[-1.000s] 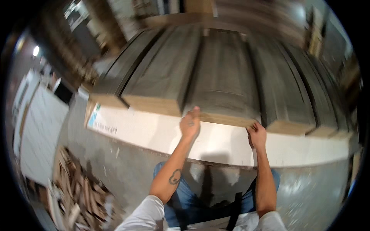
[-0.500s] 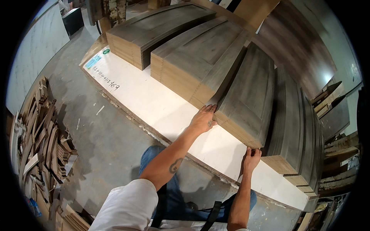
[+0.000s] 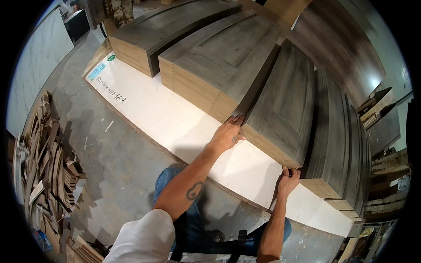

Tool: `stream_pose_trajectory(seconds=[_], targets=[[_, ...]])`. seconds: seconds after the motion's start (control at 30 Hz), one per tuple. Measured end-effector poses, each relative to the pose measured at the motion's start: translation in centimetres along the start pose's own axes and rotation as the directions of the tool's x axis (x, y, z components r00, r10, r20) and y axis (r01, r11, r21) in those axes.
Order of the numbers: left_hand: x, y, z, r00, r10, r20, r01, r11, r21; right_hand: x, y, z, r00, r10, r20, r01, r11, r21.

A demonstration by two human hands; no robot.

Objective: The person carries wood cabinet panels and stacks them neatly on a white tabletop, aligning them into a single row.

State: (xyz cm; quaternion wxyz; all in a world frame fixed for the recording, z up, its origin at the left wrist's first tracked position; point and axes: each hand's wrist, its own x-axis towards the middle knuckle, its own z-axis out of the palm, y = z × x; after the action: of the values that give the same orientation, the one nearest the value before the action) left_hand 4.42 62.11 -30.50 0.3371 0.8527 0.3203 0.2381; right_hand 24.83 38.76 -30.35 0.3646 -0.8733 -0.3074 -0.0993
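A stack of grey wood-grain cabinet doors [image 3: 280,101] with recessed panels lies on a long white board [image 3: 175,127]. My left hand [image 3: 227,135] grips its near left corner. The fingers reach into the gap beside the neighbouring wide stack of doors [image 3: 221,55], and the thumb lies along the front edge. At the near right corner my right hand [image 3: 288,180] has its fingers curled against the lower edge; the fingertips are partly hidden.
Further door stacks stand at the far left [image 3: 171,33] and at the right [image 3: 331,144]. A heap of wood offcuts [image 3: 50,158] lies on the grey floor [image 3: 109,175] at left. Large dark brown boards [image 3: 337,48] lean behind, and a pale marble-look panel [image 3: 39,65] stands far left.
The view has shifted slightly, so the left stacks and the white board sit further left and higher. Both hands keep their places at the same two corners.
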Motion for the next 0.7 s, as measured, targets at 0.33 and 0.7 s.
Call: stream_pose_trajectory(seconds=[0.33,0.7], targets=[[0.6,0.8,0.5,0.999,-0.035,-0.005,0.035,0.996,-0.083,0.4,0.6,-0.2,0.999,0.017,0.045,-0.018,0.999,0.036],[1.9,1.8,1.1,0.926,-0.364,0.099,0.252,0.403,-0.880,1.4,1.1,0.1,0.949,0.137,0.285,-0.313,0.277,0.908]])
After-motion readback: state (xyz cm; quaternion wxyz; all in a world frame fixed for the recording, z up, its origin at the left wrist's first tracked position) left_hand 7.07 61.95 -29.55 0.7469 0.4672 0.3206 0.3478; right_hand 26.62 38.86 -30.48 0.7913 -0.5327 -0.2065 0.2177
